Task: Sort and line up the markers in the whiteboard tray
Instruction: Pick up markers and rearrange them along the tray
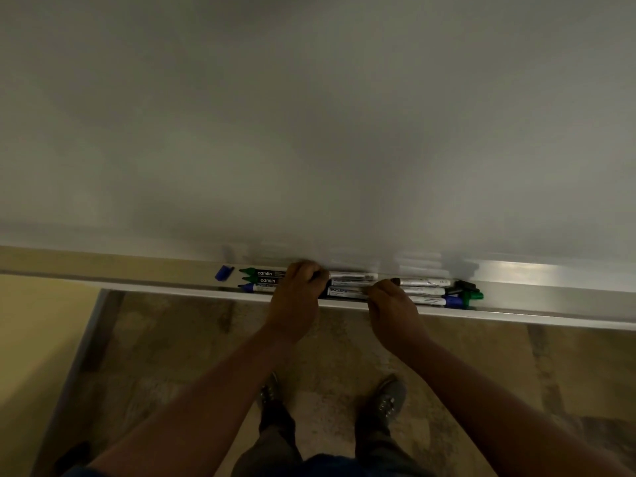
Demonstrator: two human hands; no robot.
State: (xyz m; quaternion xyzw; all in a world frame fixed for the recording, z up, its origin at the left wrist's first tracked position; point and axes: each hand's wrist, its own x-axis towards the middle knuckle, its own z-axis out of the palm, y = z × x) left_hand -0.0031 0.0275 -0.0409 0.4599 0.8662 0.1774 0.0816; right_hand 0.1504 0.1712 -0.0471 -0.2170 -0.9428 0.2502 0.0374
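Several markers lie lengthwise in the metal whiteboard tray (550, 297). On the left are two green markers (261, 274) and a blue one (256, 288). In the middle lie white-barrelled markers (351, 277). To the right lies another group (426, 290) with black, green and blue caps (464, 294). A loose blue cap (223, 272) rests at the far left. My left hand (296, 297) is curled over the markers between the left and middle groups. My right hand (392, 304) pinches the end of a middle marker (344, 292).
The whiteboard (309, 115) fills the upper view. Below the tray are a mottled floor (172, 339), my two shoes (385, 397) and a yellowish wall (34, 339) at the left with a metal stand leg (86, 339).
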